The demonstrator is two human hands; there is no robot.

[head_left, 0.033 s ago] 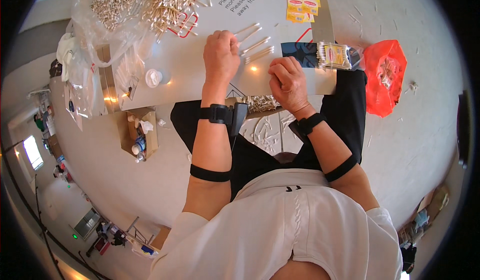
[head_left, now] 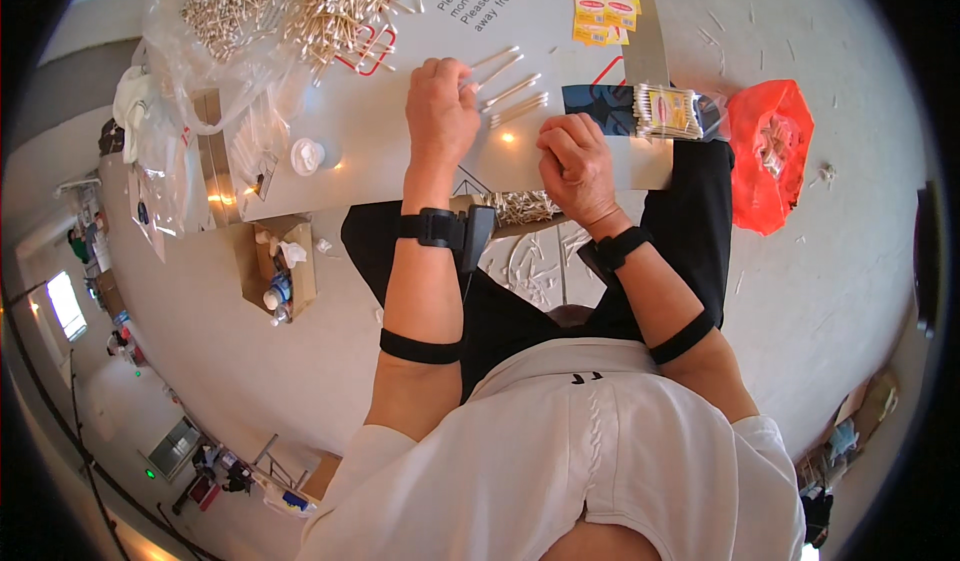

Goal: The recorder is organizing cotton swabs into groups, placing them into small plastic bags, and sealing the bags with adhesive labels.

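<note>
Our left hand (head_left: 441, 111) has shifted a tiny bit toward the far side since the earlier frame. From the head view, its fingers are bent in next to a few loose cotton swabs (head_left: 519, 110), but we cannot tell if it pinches one. Our right hand (head_left: 575, 164) rests curled near the table's near edge; we cannot tell if it hides anything. Those swabs lie between our hands, a bit farther off. Our table (head_left: 375, 166) is smooth and gray. On its far left sits a big swab pile (head_left: 350, 6) by a clear plastic bag (head_left: 172, 71). Yellow cards (head_left: 605, 6) lie far right; a swab pack (head_left: 667, 111) is nearer. On the pale floor (head_left: 300, 376), we see a cardboard box (head_left: 250, 276) left and a red bag (head_left: 745, 161) right. A bright window (head_left: 67, 306) shines far left.
</note>
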